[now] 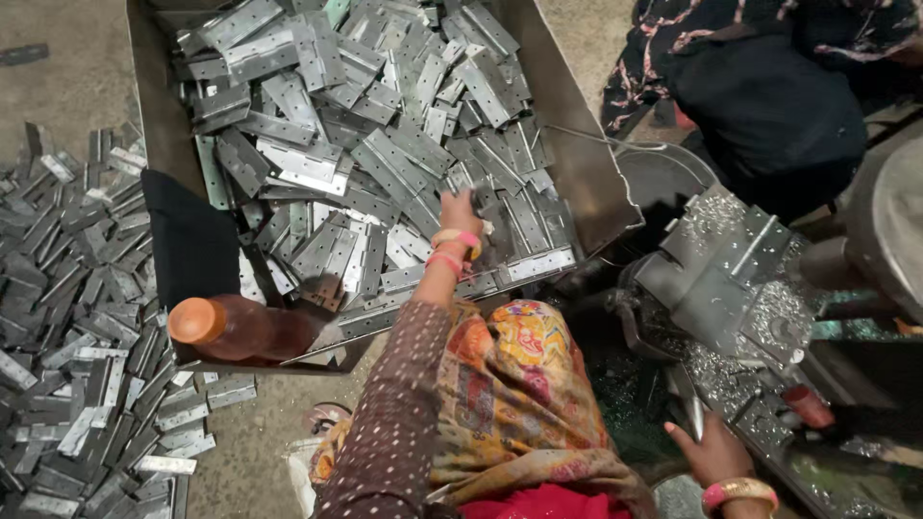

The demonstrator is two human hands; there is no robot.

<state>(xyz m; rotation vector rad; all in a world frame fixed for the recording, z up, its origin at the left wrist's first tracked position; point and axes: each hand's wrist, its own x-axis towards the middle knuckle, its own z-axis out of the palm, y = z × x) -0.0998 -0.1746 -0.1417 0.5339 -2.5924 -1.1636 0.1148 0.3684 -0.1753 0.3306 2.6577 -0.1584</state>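
Observation:
A big metal tray (591, 183) is heaped with flat silver hinges (365, 144). My left hand (461, 213), in a dotted brown sleeve with pink bangles, reaches into the near right part of the heap. Its fingers curl down over one hinge (488, 213). My right hand (716, 450), with a gold and pink bangle, is low at the right beside a metal press machine (731, 279). It closes on a narrow metal lever (685, 399) sticking out of the machine.
A bottle (240, 329) with an orange cap lies at the tray's near left corner beside a black cloth (192, 248). Many more hinges (77, 317) cover the floor at left. Another person (769, 96) in dark patterned clothes sits at top right. Metal shavings litter the machine.

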